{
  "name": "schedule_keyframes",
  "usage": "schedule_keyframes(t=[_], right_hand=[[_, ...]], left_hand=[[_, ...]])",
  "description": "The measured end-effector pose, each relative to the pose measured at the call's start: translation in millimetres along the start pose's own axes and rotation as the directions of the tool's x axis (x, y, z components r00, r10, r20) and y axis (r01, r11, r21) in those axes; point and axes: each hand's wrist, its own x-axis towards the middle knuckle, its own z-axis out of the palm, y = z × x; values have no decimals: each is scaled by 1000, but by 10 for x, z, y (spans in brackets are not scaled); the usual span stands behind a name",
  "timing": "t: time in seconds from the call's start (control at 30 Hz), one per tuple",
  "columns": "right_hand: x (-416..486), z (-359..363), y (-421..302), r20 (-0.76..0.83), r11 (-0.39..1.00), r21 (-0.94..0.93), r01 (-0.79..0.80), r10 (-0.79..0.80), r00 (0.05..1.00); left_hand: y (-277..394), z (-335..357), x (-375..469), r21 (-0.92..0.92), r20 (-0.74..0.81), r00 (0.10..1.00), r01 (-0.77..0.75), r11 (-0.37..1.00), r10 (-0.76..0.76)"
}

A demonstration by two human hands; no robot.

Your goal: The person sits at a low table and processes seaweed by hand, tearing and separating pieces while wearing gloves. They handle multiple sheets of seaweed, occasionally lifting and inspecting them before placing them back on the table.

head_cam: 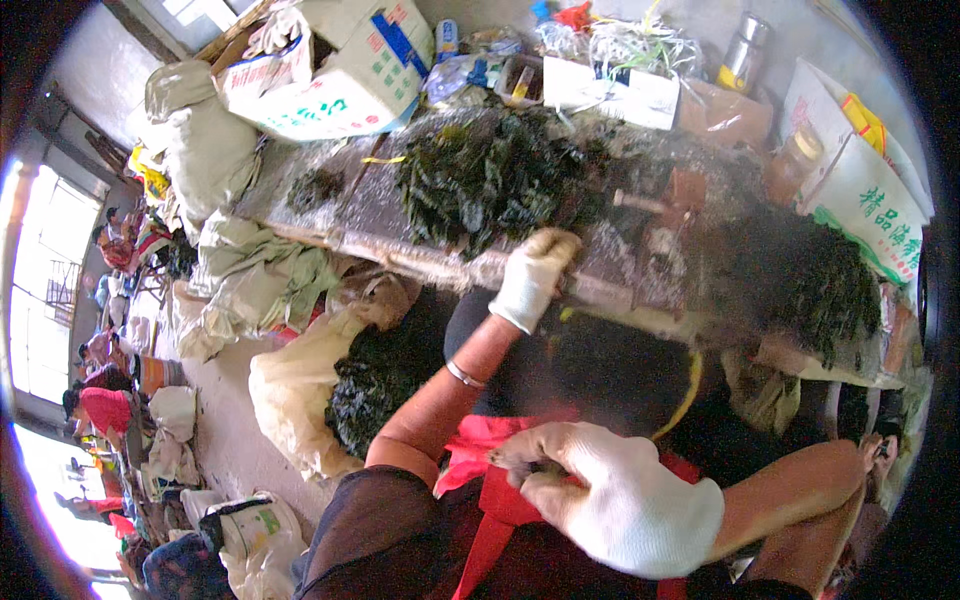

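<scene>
My left hand (541, 262), in a white knit glove with soiled fingers, is curled at the front edge of a worn bench (450, 274). It is beside a pile of dark green dried seaweed (487, 180); whether it grips any is hidden. My right hand (600, 487), in a similar glove, is near my lap over a red cloth (502, 499). Its fingers are bent towards the thumb; a dark patch shows between them, but I cannot tell if it is held. A rusty metal fixture with a bolt (641, 201) is on the bench right of the pile.
More seaweed hangs over the bench's right end (832, 292). Cartons (330, 105), a steel flask (742, 56) and a lidded jar (795, 165) stand at the back. A plastic sack (289, 382) and dark seaweed (367, 390) are below. Several people are farther off at left.
</scene>
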Motion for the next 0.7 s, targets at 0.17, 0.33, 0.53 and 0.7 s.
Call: schedule_keyframes(t=[0.17,0.33,0.53,0.7], right_hand=[[180,-464,762,277,933,133,-334,289,917],[220,-778,981,266,917,100,-387,350,898],[187,-1005,1063,222,885,141,-443,407,886],[116,-1051,1204,189,951,158,-265,234,954]], left_hand=[[294,61,1197,333,-19,973,-211,919,231],[-209,462,2074,821,402,908,-414,394,117],[-57,581,2320,811,209,904,-374,450,374],[1083,194,2212,464,-78,837,-451,763,542]])
